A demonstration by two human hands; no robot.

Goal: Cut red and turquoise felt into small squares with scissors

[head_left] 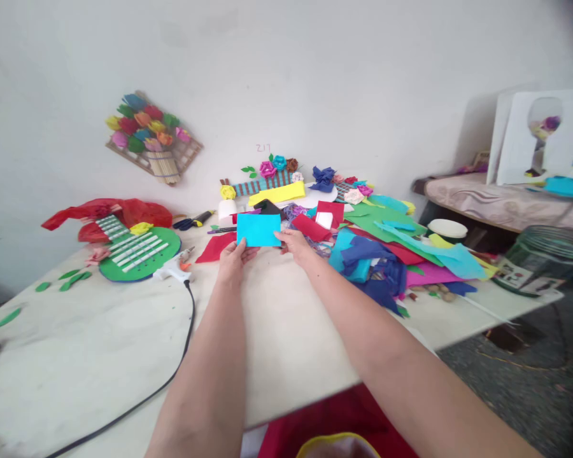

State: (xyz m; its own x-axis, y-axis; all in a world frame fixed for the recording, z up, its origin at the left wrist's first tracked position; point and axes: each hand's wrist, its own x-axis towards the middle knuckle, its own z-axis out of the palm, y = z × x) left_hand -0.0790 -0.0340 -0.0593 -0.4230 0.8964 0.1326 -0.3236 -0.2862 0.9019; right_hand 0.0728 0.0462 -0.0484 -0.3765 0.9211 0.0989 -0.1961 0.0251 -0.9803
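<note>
A bright blue rectangle of paper (258,229) is held up between my two hands, above the middle of the table. My left hand (235,259) pinches its lower left corner, thumb in front and fingers behind. At the lower right corner, my right hand (293,245) grips it the same way. The paper looks flat and hides part of the table behind it. Close to my left hand lies a piece of red paper (216,248). More red paper (310,226) lies beyond my right hand.
A white glue gun (173,270) with a black cord (191,318) lies left, beside a green disc with white strips (141,253). Scissors (184,224) sit behind. Coloured paper scraps (372,254) heap up on the right, near a glass jar (537,261) at the table's edge.
</note>
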